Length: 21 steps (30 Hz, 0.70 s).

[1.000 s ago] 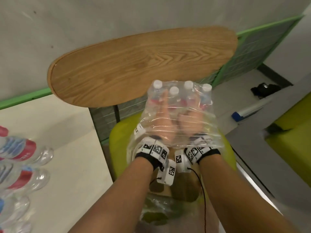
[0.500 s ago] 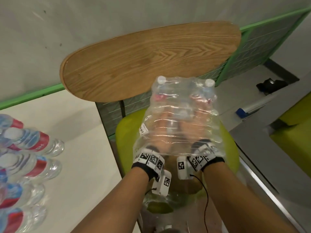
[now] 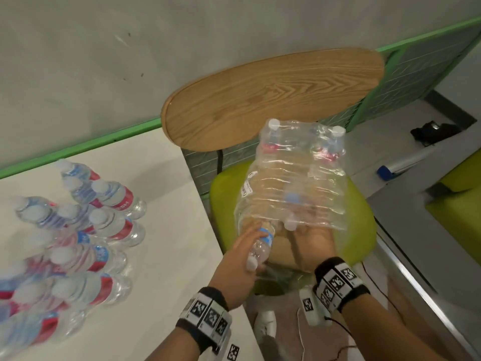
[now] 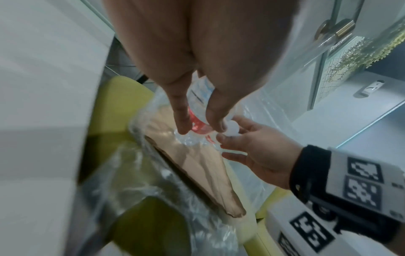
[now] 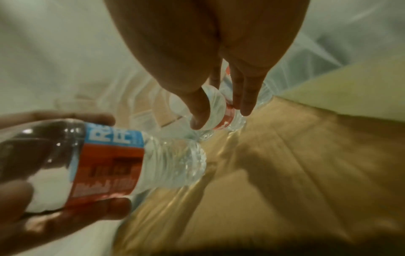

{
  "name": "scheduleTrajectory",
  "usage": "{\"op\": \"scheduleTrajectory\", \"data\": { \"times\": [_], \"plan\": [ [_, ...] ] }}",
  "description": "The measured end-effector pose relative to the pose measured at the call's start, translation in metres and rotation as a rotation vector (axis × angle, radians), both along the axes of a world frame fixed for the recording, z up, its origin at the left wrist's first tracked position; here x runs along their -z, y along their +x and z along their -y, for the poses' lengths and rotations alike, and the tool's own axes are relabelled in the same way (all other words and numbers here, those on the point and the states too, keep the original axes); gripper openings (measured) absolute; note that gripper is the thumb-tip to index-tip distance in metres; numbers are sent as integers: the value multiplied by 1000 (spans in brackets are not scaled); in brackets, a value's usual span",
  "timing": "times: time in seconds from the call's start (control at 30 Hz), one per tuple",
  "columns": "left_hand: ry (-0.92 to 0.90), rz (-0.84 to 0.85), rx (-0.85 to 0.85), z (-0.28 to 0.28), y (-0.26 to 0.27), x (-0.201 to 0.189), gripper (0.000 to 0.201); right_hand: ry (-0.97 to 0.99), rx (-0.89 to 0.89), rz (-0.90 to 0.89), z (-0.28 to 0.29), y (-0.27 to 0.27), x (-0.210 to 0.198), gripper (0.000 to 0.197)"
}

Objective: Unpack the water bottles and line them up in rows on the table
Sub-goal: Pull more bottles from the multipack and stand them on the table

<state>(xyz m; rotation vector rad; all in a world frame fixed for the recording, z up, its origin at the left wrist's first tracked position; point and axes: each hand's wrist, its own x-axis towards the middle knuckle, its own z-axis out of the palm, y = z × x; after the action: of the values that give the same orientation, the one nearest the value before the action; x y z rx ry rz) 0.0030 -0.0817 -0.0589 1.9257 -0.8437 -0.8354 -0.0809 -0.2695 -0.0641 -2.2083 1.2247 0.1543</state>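
Both forearms bare, no sleeves. Left wrist (image 3: 205, 312): black fabric band carrying white plates printed with square black-and-white fiducial markers; further marker tag below it. Right wrist (image 3: 338, 281): same black band and marker plates, plus white camera block (image 3: 309, 306) with one marker. Thin black cable (image 3: 346, 332) and white cable trail from right wrist.

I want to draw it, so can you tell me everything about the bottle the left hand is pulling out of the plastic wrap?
The bottle is clear, ribbed plastic with a white cap and a label, blue band above red. It lies tilted, cap toward the person, base still at the torn mouth of the plastic wrap on the green chair. The left hand grips it, fingers curled round the label. It looks full, though blur hides the water level.
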Motion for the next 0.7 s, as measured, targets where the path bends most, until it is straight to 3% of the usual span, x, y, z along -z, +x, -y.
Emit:
{"op": "scheduleTrajectory", "data": {
  "times": [0.1, 0.2, 0.4, 0.7],
  "plan": [
    [-64, 5, -6, -50, -7, -20, 60, 5, -75, 258, -24, -25, -3, 41],
    [8, -63, 8, -104, -2, -40, 63, 80, -134, 457, -42, -38, -24, 50],
    [230, -47, 13, -220, 6, -67, 56, 40, -192, 418, -100, -36, -70, 41],
    [261, 117, -451, -367, 11, -54, 49, 206, -391, 339, -240, 16, -65, 31]
  ]
}}
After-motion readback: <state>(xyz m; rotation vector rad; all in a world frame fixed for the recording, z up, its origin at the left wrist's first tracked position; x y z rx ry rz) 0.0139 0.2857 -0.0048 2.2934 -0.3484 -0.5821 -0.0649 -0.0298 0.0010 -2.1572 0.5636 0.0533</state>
